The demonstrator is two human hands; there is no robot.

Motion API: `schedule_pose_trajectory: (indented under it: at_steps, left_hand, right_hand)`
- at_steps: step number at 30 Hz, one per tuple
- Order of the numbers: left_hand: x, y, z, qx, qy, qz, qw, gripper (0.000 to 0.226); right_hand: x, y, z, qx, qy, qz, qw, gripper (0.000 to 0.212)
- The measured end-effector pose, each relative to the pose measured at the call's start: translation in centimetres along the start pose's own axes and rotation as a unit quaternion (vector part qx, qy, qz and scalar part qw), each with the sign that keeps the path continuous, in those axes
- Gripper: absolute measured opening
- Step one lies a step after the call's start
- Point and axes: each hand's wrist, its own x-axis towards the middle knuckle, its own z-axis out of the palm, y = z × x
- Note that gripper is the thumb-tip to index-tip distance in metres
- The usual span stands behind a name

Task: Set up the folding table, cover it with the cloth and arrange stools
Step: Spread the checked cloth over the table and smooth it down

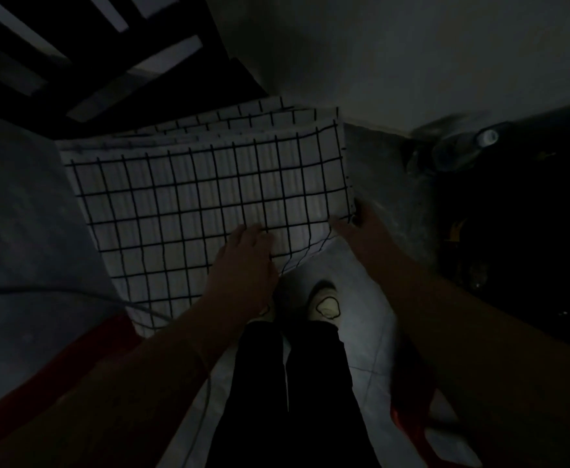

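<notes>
Cloth (209, 197) edge under left hand (247, 261), grip unclear.

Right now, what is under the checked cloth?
The checked cloth covers whatever bears it. Only its own folded layers show at the far edge; past the near edge, pale floor tiles and a shoe.

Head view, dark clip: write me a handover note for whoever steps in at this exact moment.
Hands: the left hand grips the near edge of the grid cloth; the right hand holds its near right corner.
Things: the cloth is folded in layers and lies over a grey surface. It is too dark to tell whether that is the table. No stool is recognisable.
Done: cloth in hand.
Left: confirm the table is up, spread the cloth, place the stools.
</notes>
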Motion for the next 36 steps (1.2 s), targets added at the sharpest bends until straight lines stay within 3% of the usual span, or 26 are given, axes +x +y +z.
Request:
schedule_pose_trajectory:
  at_steps: [7, 14, 19, 21, 24, 27, 29, 31, 36]
  left_hand:
    - [0.0, 0.7, -1.4, -0.006, -0.018, -0.007, 1.0, 0.057]
    - [-2.7, 3.0, -4.8, -0.011, -0.022, -0.01, 1.0, 0.058]
    - [-8.4, 6.2, -11.2, -0.069, 0.028, 0.003, 0.997, 0.053]
    - [-11.4, 7.3, -13.9, -0.093, 0.05, 0.02, 0.994, 0.052]
    - [-16.1, 9.3, -18.1, -0.097, 0.061, 0.058, 0.992, 0.053]
    - [-20.2, 11.6, -22.2, -0.116, 0.072, 0.093, 0.986, 0.056]
    - [-22.5, 13.5, -24.7, -0.153, 0.078, 0.137, 0.976, 0.051]
    - [-24.5, 15.5, -27.4, -0.2, 0.084, 0.188, 0.958, 0.043]
    - [-28.2, 18.4, -32.5, -0.242, 0.136, 0.277, 0.92, 0.066]
  right_hand:
    - [-0.9, -0.2, 0.6, 0.019, 0.047, -0.032, 0.998, 0.037]
    - [-5.7, -2.8, -0.6, 0.084, 0.064, 0.016, 0.994, 0.041]
    - [-13.9, -9.4, -3.3, 0.126, 0.013, -0.012, 0.992, 0.044]
    - [-17.9, -12.2, -4.9, 0.13, 0.001, -0.033, 0.991, 0.042]
    - [-24.5, -16.6, -7.6, 0.176, -0.015, -0.045, 0.983, 0.022]
    - [-29.6, -19.6, -10.5, 0.207, 0.001, -0.052, 0.977, 0.026]
    - [-32.5, -21.4, -12.2, 0.228, 0.01, -0.07, 0.971, 0.008]
    - [-35.4, -23.4, -13.9, 0.257, 0.027, -0.078, 0.963, 0.011]
    - [-41.2, -26.1, -17.1, 0.389, 0.052, -0.062, 0.918, 0.011]
